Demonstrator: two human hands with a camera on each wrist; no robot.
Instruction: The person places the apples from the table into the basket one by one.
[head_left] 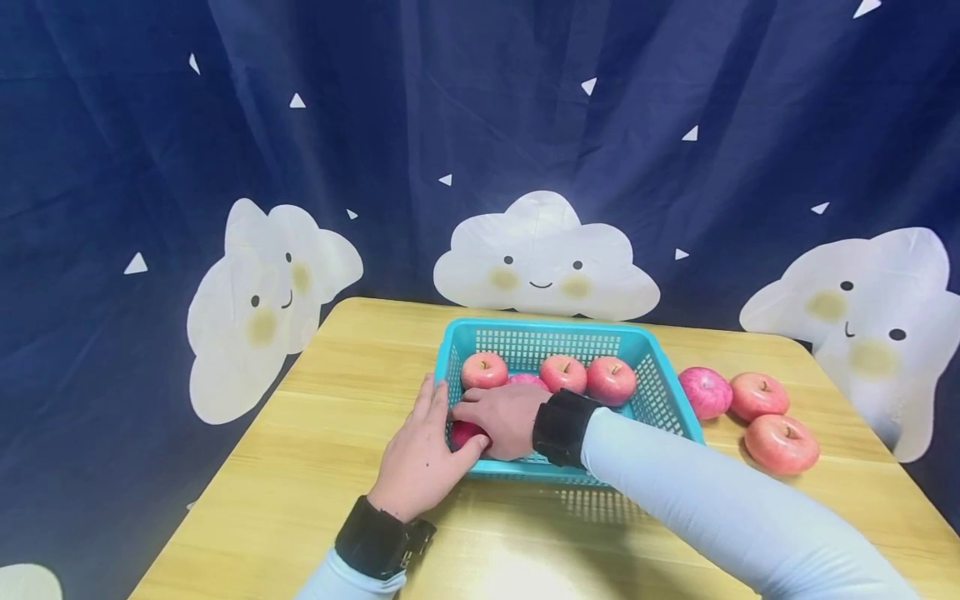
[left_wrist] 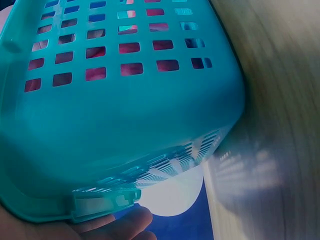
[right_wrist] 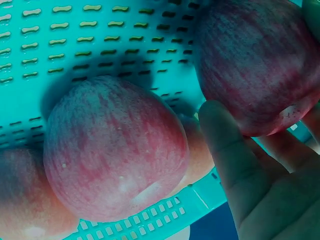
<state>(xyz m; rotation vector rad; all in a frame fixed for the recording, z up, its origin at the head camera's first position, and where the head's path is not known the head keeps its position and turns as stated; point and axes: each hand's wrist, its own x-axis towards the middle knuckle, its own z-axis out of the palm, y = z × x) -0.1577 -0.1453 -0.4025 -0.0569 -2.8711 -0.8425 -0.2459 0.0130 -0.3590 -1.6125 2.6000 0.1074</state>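
A turquoise plastic basket (head_left: 570,325) stands on the table. My left hand (head_left: 420,458) holds its near left corner, thumb over the rim, fingers along the outer left side. From the left wrist view, the fingertips (left_wrist: 132,222) show under the rim's lip. My right hand (head_left: 510,417) reaches into the basket and grips a dark red apple (right_wrist: 260,65) in that corner; its fingers (right_wrist: 225,145) lie around the fruit's lower side. Another red-streaked apple (right_wrist: 115,150) sits close beside it. Paler apples (head_left: 484,370) stand along the back of the basket, partly overlapped by the right hand.
Outside the basket, to its right, lie a deep pink apple (head_left: 705,393) and two paler apples, one behind (head_left: 759,395) and one nearer me (head_left: 782,444). The wooden table (head_left: 300,492) ends at a dark blue curtain (head_left: 487,100) with cloud shapes.
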